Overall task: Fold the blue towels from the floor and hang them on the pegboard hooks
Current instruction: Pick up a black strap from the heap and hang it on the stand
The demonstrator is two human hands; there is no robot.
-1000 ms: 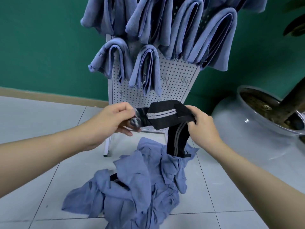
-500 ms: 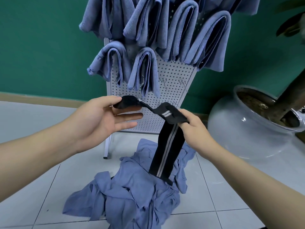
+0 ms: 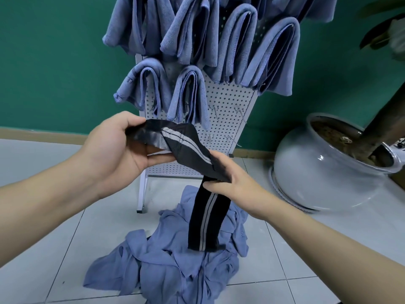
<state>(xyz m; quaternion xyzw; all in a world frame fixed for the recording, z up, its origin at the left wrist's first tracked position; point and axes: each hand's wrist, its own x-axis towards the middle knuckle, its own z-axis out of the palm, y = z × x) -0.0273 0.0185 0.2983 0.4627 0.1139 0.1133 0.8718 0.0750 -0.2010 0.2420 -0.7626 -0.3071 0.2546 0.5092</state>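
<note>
A black sock with grey stripes (image 3: 186,148) stretches between both hands in front of the white pegboard (image 3: 228,99). My left hand (image 3: 116,148) pinches its upper end. My right hand (image 3: 230,181) grips it in the middle, and the long leg part (image 3: 206,222) hangs down from there over the pile of crumpled blue towels (image 3: 166,266) on the floor. Several folded blue towels (image 3: 232,47) hang from hooks on the upper pegboard. Bare metal hooks (image 3: 237,111) stick out of the lower right part of the board.
A large white ceramic planter (image 3: 324,178) with soil and a thick trunk stands at the right, close to the pegboard's foot. The green wall (image 3: 54,62) is behind the board. Grey floor tiles (image 3: 50,222) surround the towel pile.
The sock has been pulled out longer between my hands. My left hand took hold of its end and drew it left, and the hanging leg part now drops lower over the pile.
</note>
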